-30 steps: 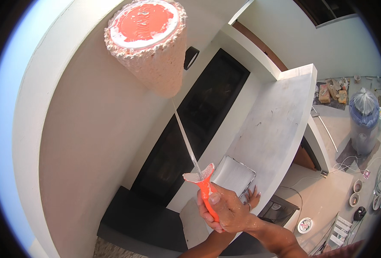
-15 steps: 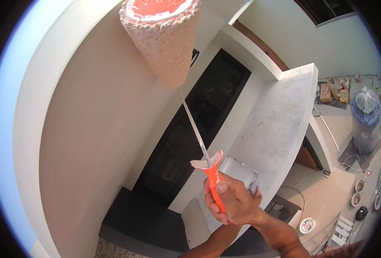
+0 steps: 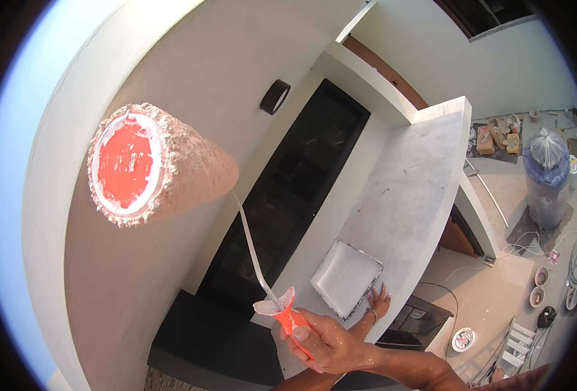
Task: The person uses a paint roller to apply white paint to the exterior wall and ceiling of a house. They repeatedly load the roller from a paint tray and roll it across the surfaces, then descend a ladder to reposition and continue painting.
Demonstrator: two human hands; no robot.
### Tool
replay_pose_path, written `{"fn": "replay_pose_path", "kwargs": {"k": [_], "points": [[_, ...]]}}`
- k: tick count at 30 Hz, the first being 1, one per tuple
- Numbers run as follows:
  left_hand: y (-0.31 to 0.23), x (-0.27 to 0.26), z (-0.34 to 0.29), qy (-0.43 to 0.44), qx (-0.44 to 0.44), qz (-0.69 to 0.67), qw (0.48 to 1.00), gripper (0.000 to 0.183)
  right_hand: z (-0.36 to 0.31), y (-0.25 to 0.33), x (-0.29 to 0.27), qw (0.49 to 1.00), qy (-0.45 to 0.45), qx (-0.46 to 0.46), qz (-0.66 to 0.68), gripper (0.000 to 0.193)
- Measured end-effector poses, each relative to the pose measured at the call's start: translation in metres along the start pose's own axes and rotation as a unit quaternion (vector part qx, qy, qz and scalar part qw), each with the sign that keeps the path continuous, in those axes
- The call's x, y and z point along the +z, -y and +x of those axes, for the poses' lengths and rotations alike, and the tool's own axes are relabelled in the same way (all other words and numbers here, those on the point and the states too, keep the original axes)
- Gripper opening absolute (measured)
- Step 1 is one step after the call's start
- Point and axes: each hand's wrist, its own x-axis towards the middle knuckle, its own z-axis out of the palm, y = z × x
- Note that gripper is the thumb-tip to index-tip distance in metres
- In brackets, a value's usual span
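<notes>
Head view: my right hand (image 3: 331, 342) grips the orange handle (image 3: 290, 320) of a paint roller (image 3: 194, 163), its red end cap (image 3: 127, 161) facing my camera; contact with the wall (image 3: 112, 287) cannot be judged. My left hand (image 3: 379, 301), fingers spread, rests on the white ledge (image 3: 406, 189) beside a paint tray (image 3: 347, 280).

Wears a slim band (image 3: 372, 316) on the wrist of the left hand (image 3: 380, 302). Has both forearms (image 3: 409, 368) bare. Looks pale-specked on the right hand (image 3: 334, 342). Perhaps wears dark red cloth (image 3: 526, 380), partly visible lower right.
</notes>
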Motion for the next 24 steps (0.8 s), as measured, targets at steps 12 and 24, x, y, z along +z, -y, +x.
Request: {"fn": "replay_pose_path", "kwargs": {"k": [12,24], "points": [[0.053,0.016,0.019,-0.042,0.260,-0.097,0.960,0.071,0.015,0.048,-0.033,0.998,-0.062,0.006,0.012,0.059],[0.002,0.005,0.006,-0.007,-0.004,0.006,1.000,0.072,-0.001,0.018,-0.010,0.997,-0.006,0.070,0.043,0.059]]}}
